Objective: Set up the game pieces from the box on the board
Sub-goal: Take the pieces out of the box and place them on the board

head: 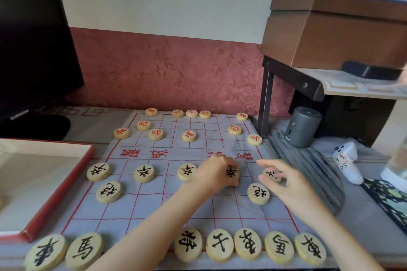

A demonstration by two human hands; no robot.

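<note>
Since the near soldier row appears to want its two rightmost points filled, my left hand (217,171) grips a black soldier (232,173) on the board (187,204), and my right hand (286,182) pinches a second soldier (271,175) close to the board's right border. Open grid lies nearer me; the box (63,182) sits beyond the left border.

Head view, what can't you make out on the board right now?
All in the head view:
- Covered piece under the left hand: fingers hide part of its character.
- Blurred piece at the right hand: motion blur and fingers hide its character.
- Near row: left forearm covers a gap; pieces there unknown.
- Box: cut off by left edge.
</note>
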